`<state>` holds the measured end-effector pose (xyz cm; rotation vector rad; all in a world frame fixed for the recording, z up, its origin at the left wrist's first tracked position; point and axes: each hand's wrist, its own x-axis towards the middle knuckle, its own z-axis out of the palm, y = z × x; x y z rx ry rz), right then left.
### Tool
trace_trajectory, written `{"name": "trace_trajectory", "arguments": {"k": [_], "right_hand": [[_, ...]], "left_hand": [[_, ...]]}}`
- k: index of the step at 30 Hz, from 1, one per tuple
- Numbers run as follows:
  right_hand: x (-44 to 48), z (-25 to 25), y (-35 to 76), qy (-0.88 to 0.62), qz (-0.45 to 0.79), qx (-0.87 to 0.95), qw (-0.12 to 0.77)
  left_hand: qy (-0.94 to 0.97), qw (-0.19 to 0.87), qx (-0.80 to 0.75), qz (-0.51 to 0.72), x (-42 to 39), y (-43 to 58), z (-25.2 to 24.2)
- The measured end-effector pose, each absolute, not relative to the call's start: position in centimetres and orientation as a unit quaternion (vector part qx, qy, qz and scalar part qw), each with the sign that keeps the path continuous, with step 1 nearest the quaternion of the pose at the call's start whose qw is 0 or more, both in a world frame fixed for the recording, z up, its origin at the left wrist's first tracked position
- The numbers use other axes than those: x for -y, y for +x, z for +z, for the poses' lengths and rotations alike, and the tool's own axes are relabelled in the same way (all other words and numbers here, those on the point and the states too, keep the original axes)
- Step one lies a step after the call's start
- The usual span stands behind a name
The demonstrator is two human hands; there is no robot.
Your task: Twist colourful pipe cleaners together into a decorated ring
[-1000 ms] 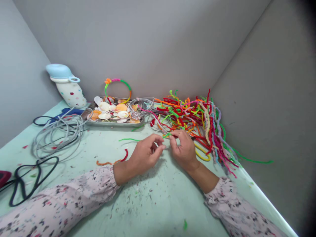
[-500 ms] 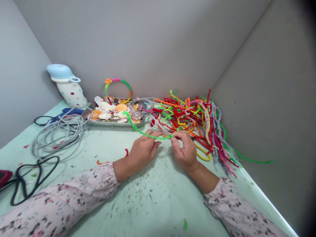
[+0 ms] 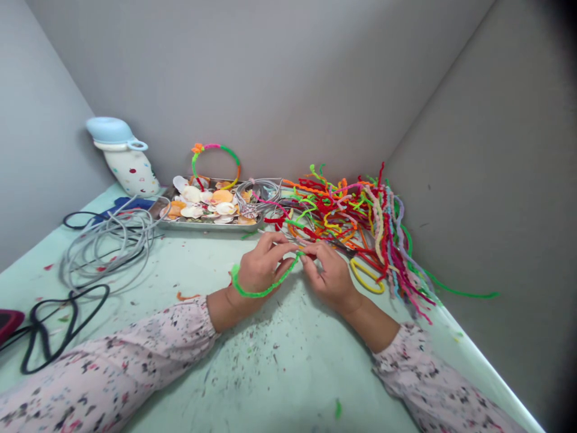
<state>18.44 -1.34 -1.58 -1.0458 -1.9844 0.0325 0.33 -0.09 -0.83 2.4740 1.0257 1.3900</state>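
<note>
Between the thumb and forefinger of my right hand [image 3: 329, 273] is one end of a fuzzy green pipe cleaner [image 3: 256, 294]. Its loose length droops left in a curve, passing across my left hand [image 3: 259, 267], with the free tip by the wrist. My left hand is closed in a pinch, its fingertips almost meeting those of the right; what it grips is mostly hidden. Just behind the fingers, a strand with red and green bands [image 3: 293, 223] runs near the pile, and a bit of orange shows by the fingertips.
A metal tray [image 3: 211, 227] holds seashells, with a multicoloured ring [image 3: 238, 157] standing in it. Piled pipe cleaners [image 3: 338, 210] lie right, beside yellow-handled scissors [image 3: 367, 278]. Coiled grey cable [image 3: 108, 246], black cord [image 3: 67, 337] and a bottle [image 3: 130, 171] are left.
The green pipe cleaner's free end has swung down from over the shell tray to my left wrist. Both hands have come closer together, and the right has shifted slightly left.
</note>
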Motion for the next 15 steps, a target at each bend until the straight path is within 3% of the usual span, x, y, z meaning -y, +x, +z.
{"name": "trace_trajectory", "arguments": {"k": [15], "right_hand": [[1.41, -1.34, 18.35, -0.391, -0.006, 0.816, 0.426]], "left_hand": [[0.808, 0.116, -0.354, 0.457, 0.14, 0.37, -0.61]]}}
